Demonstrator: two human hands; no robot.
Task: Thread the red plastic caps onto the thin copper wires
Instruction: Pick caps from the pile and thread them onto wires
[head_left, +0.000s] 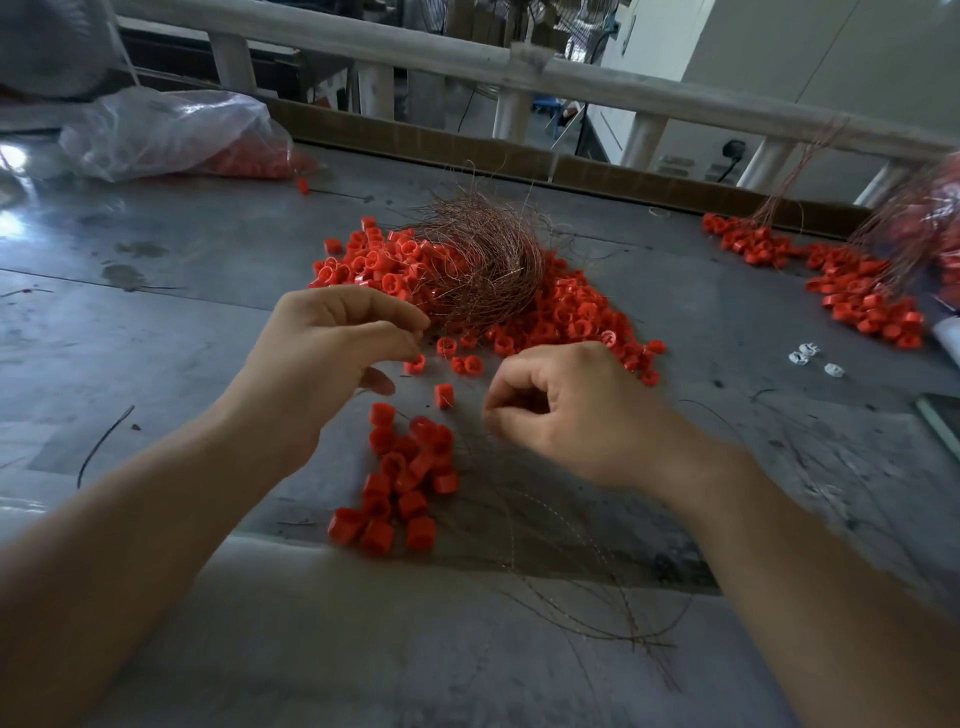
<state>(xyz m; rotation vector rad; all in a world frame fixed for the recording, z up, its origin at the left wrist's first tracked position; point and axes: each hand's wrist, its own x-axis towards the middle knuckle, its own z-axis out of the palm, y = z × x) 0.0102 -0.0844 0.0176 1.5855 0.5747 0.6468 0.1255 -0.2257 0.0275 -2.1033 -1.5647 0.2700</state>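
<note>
Loose copper wires (587, 592) lie nearest, beside threaded red caps (400, 483). The left hand (332, 353) curls its fingers over 1 cap (414, 364), and the right hand (566, 410) is curled nearby; what either grips cannot be told. The thin wire may slip or snag.

Wire bundle (483, 265) on loose cap heap (576, 312), smaller cap cluster (405, 483) in front, plastic bag (166, 132) behind left

One left hand (332, 353), one right hand (566, 410), one plastic bag (171, 130), three white pieces (808, 358), red caps (571, 312) (countless).
</note>
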